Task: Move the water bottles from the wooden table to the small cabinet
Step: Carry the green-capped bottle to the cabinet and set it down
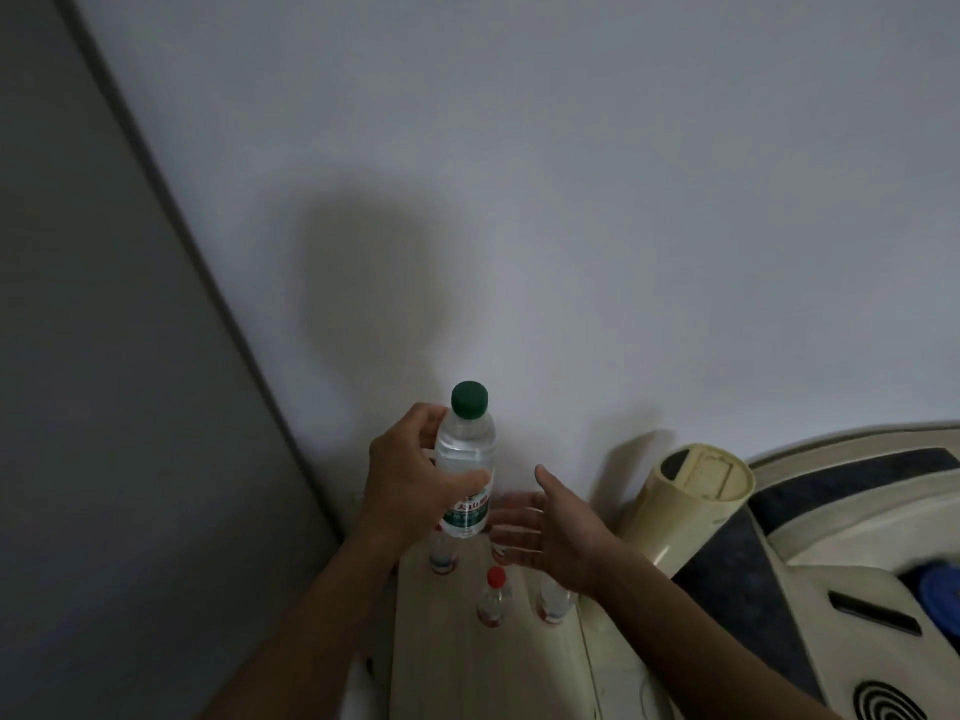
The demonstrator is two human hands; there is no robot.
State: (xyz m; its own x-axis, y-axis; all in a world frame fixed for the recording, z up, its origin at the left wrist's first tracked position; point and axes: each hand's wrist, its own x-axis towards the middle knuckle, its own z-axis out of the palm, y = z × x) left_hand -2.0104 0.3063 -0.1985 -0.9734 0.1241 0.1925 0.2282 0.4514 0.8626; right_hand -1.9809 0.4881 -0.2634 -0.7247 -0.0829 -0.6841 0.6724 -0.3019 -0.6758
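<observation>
Dim room, plain white wall filling most of the view, with a grey panel slanting down the left side and a round soft shadow on the wall above the hands. Below, a pale wooden top running up toward the wall.

Held up in front of the wall: a clear water bottle with a green cap, upright, green-and-red label low on its body. Gripped around the middle by the left hand, thumb across the front near the label, fingers wrapped behind. Lifted clear of the wooden top.

Just to the right, the right hand, spread and relaxed, palm turned toward the bottle, fingers straight and grasping nothing, not touching the bottle.

Under the hands, standing on the wooden top: a small clear bottle with a red cap in the middle, another clear bottle partly hidden behind the left wrist, and a third partly hidden under the right wrist. Caps of these two not visible.

Farther right, a cream cylindrical object tilted against the wall, beside a cream and dark-padded piece of furniture or appliance; exact nature unclear. A blue blurred shape at the right edge.
</observation>
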